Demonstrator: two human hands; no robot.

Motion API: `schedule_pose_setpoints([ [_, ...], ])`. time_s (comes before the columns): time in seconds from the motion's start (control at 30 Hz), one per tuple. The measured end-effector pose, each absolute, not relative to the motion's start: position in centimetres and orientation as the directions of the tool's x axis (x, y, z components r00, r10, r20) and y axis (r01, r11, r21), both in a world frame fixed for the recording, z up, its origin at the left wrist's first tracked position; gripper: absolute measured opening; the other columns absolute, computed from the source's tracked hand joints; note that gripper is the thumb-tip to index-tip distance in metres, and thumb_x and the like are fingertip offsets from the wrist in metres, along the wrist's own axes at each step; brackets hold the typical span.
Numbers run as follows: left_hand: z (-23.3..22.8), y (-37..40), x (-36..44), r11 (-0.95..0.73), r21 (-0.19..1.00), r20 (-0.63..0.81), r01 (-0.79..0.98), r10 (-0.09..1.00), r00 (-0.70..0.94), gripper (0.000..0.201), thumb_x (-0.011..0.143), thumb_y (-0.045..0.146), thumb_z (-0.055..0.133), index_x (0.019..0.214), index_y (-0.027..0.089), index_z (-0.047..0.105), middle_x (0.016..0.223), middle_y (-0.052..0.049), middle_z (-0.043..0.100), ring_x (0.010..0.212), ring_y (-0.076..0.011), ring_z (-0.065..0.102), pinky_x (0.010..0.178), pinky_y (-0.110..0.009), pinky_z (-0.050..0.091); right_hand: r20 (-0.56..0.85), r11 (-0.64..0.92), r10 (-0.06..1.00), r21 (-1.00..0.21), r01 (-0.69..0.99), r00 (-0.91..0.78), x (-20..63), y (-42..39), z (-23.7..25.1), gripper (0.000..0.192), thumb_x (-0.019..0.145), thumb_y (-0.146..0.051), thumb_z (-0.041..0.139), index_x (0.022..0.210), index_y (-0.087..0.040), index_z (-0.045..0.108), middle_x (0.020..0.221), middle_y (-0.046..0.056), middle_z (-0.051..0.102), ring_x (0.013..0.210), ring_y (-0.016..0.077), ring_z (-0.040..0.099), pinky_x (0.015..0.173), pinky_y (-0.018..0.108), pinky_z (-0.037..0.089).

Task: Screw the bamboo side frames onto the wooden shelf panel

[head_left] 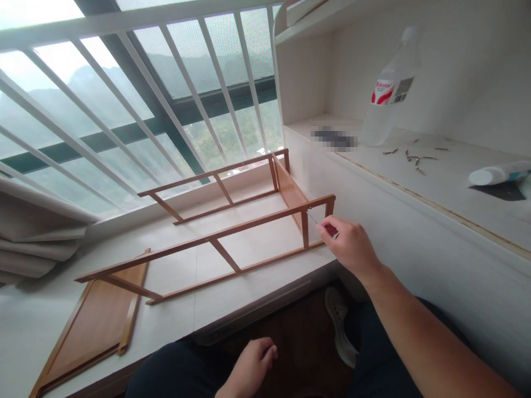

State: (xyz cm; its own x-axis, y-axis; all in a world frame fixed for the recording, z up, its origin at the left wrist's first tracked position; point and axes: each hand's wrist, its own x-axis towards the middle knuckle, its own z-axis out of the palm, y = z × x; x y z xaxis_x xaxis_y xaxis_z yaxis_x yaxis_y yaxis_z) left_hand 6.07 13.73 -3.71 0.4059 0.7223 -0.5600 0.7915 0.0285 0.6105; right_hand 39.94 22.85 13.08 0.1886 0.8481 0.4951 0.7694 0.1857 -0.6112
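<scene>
A pale window ledge (pixel 257 243) runs across the middle of the frame under white window bars (pixel 124 105), with hazy hills beyond the glass. A white shelf unit (pixel 415 182) fills the right side.

Assembly state, as far as visible: a partly built wooden rack frame (pixel 232 221) stands on the ledge at centre. Two long ladder-like side rails are joined at their right end by one flat end panel (pixel 290 190). The left end of the rails is open, with nothing fitted there. A second wooden panel (pixel 95 326) lies flat on the ledge at lower left, apart from the frame, so at least that part appears left to mount.

The right hand (pixel 352 246), right of centre, is at the near right corner of the frame. Its fingertips are pinched together on a small red-handled tool (pixel 329 228), whose thin shaft points at the corner joint.

The left hand (pixel 253 365), at bottom centre, rests low over the lap with fingers loosely curled, holding nothing.

On the shelf at right: a plastic bottle (pixel 390 88), scattered small metal fittings (pixel 415 156) and a white tube (pixel 498 174).
</scene>
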Motion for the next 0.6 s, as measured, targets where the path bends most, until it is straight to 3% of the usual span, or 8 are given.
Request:
schedule_pose_setpoints([
  [0.27, -4.0, 13.5, 7.6, -0.049, 0.591, -0.566, 0.805, 0.685, 0.458, 0.032, 0.096, 0.035, 0.044, 0.081, 0.02, 0.069, 0.077, -0.002, 0.071, 0.073, -0.0178, 0.062, 0.069, -0.028, 0.043, 0.48, 0.218, 0.855, -0.673, 0.707, 0.194, 39.9, 23.1, 12.4, 0.024, 0.102, -0.041, 0.046, 0.089, -0.024, 0.057, 0.069, 0.002, 0.067, 0.062, 0.019, 0.064, 0.065, 0.029, 0.045],
  [0.6, -5.4, 12.9, 8.9, -0.191, 0.558, -0.572, 0.807, 0.616, 0.542, 0.028, 0.094, 0.033, 0.047, 0.08, 0.022, 0.07, 0.085, -0.005, 0.075, 0.082, -0.0215, 0.067, 0.075, -0.03, 0.045, 0.485, 0.201, 0.849, -0.663, 0.721, 0.209, 40.3, 23.2, 12.6, 0.027, 0.102, -0.043, 0.045, 0.085, -0.024, 0.056, 0.067, 0.001, 0.065, 0.06, 0.0179, 0.061, 0.066, 0.029, 0.045],
])
